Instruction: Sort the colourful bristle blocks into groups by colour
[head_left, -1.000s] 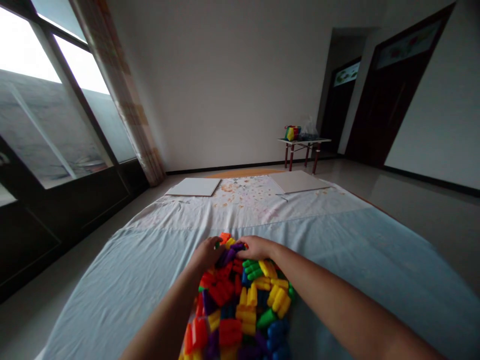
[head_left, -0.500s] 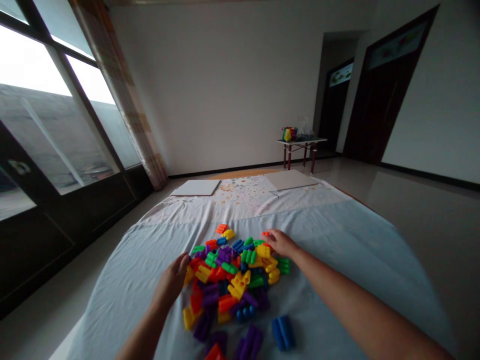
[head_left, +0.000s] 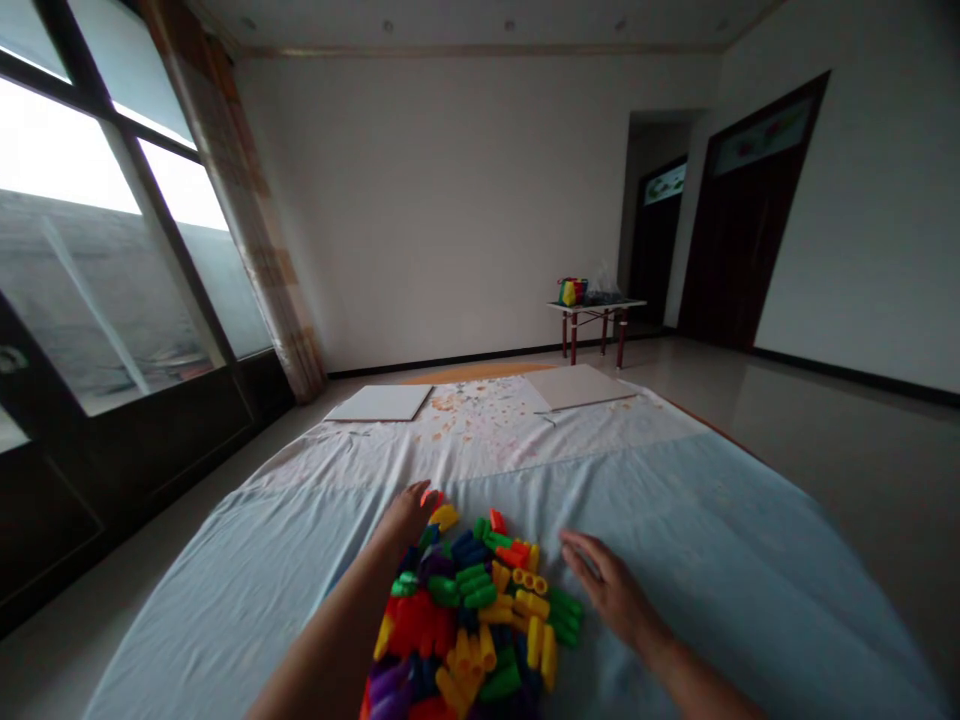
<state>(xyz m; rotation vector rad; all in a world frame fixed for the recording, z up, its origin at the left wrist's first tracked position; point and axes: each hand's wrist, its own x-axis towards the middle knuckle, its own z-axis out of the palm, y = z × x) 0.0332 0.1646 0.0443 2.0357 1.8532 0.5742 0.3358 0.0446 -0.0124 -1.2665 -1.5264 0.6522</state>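
A pile of colourful plastic blocks (head_left: 465, 600) lies on the cloth-covered table, in red, yellow, green, blue and purple. My left hand (head_left: 411, 512) is at the pile's far left edge, its fingers by an orange block (head_left: 433, 497); whether it grips that block is hidden. A yellow block (head_left: 445, 517) lies just beside those fingers. My right hand (head_left: 606, 580) hovers right of the pile, fingers apart and holding nothing, near a green block (head_left: 565, 615).
Two flat boards lie at the table's far end, a white one (head_left: 381, 402) on the left and a beige one (head_left: 579, 387) on the right. Beyond stands a small table (head_left: 600, 306) bearing a colourful bag (head_left: 572, 292) and a clear plastic bag.
My left hand has moved forward from the pile's left side to its far edge. The right hand has come back and off the pile's edge. The camera view has tilted up.
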